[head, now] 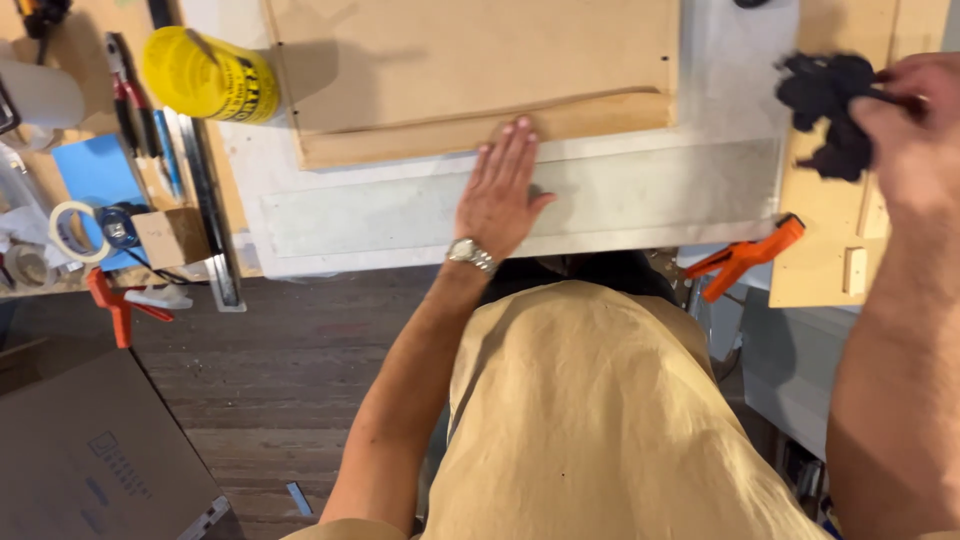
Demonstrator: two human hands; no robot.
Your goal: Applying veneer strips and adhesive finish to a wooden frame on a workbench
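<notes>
Nearest the camera, a tan shirt is filling the lower frame, with dark floorboards showing at 8 o'clock. The left hand (497,190) is lying flat and open, fingers together, pressing on the pale grey panel (640,195) at frame centre, fingertips just reaching the brown board (470,60) lying on top of it; a metal wristwatch (471,254) is sitting on that wrist. The right hand (915,125), at 2 o'clock, is closing around a crumpled black rag (826,112), holding it above a light plywood piece (825,225) beside the panel. The rag is looking soft, light and limp, so it is probably best bunched in the fist rather than pinched at a corner. The panel is looking stiff, broad and smooth, likely prone to sliding, hence the steadying palm; its edges would be the place to take hold. An orange clamp (745,258) is sitting at the panel's near right corner. Farther off, at 10 o'clock, a yellow can (210,75) is lying on its side near a steel ruler (205,185), a tape roll (72,230) and a blue sheet (95,170).
</notes>
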